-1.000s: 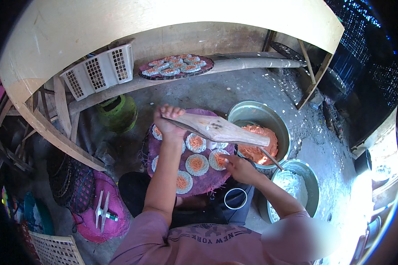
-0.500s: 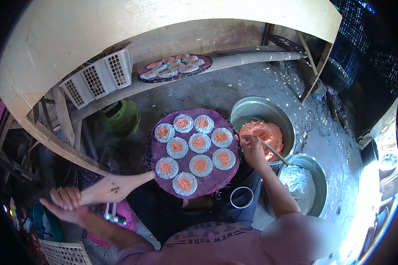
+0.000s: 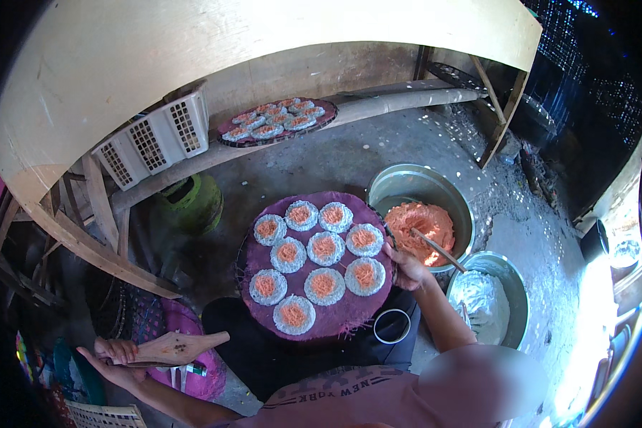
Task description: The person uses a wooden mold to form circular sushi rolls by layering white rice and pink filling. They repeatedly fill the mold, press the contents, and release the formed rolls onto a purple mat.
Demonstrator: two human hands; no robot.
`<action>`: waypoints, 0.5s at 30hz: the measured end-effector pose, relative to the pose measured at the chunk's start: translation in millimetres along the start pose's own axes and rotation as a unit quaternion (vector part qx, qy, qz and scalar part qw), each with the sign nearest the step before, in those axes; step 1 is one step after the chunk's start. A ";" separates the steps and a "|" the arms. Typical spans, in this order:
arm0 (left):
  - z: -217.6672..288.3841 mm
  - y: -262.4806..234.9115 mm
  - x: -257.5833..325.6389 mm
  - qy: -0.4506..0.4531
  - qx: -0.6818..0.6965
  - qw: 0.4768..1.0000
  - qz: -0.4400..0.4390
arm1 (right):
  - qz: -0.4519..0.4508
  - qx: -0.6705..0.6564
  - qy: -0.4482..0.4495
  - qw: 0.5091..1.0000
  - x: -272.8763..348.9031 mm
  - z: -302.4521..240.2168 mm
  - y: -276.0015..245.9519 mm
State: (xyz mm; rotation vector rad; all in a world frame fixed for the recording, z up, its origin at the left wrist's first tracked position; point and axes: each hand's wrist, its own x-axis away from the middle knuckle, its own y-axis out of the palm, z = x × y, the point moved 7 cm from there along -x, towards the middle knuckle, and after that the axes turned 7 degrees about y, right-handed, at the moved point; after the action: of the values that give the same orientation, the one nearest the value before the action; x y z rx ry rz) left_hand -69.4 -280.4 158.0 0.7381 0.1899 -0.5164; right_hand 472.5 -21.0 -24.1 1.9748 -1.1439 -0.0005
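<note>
The round purple-covered tray [image 3: 346,314] is in front of me, its near edge over my lap [image 3: 232,321]. To its right stands a grey tub [image 3: 406,183] of orange mixture [image 3: 406,217], with a smaller tub [image 3: 518,314] of white mixture [image 3: 483,296] nearer me. Out at near left is a flat wooden paddle [image 3: 175,348], its end grasped in my left hand [image 3: 115,358]. My right hand [image 3: 408,269] grips the tray's right rim. Ten white discs [image 3: 324,247] topped with orange shreds lie across the tray.
</note>
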 end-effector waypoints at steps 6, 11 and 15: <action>-6.0 21.7 -1.7 -0.001 -0.002 1.000 0.022 | 0.073 -0.060 -0.164 0.982 66.4 -21.1 -16.2; -11.7 31.6 -3.1 -0.004 -0.001 0.999 0.031 | 0.053 -0.070 -0.273 0.958 125.0 -101.7 -21.0; -21.7 41.3 -6.5 -0.004 -0.006 1.000 0.030 | 0.108 -0.098 -0.392 0.909 110.8 -192.2 -45.4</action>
State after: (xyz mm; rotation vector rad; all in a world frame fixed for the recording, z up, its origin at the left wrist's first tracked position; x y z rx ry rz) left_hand -53.6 -237.4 168.9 0.7267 0.1619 -0.4600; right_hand 642.8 36.2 113.6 1.6766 -1.7776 -0.8266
